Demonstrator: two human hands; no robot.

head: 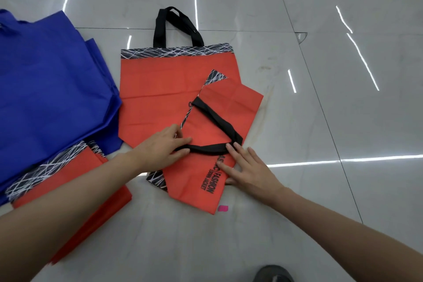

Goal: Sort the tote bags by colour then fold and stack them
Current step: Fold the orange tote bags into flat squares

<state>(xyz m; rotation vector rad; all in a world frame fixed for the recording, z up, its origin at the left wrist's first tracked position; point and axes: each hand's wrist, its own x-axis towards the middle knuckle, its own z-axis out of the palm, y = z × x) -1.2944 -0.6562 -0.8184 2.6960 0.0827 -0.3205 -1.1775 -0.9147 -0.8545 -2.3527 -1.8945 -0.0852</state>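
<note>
Sorting looks mostly settled in the head view, the only one given: blue bags [45, 87] lie heaped at the left, and red ones hold the middle and lower left. Folding and stacking are what remain, as I judge it.

A flat red bag [160, 80] lies spread on the floor [332, 121], its handles pointing away, not yet folded. Across its near right corner lies the folded red bag [201, 181], the one being worked on. It sits askew, print up, with its near end over bare tile. A red pile [75, 171] lies partly under the left forearm, overlapping the blue bags (how many it holds, and whether they are folded, I cannot tell).

The left hand [164, 146] seems to pinch one end of the black handle [212, 147] between thumb and fingers, holding it across the cloth. The right hand [247, 167] lies flat with its fingers straight and spread. Its fingertips are at the handle's other end and its palm is half off the bag's right edge. This reads to me as tucking the handle in before another fold.

The folded red bag's right and near edges are free, and wide bare tile opens to the right and beyond, room enough for a stack. The left side is crowded: the blue bags reach right up to the flat red bag's left edge. A pink tag [223, 208] lies just beside the folded bag's near corner, and a shoe [272, 273] sits well apart at the bottom.
</note>
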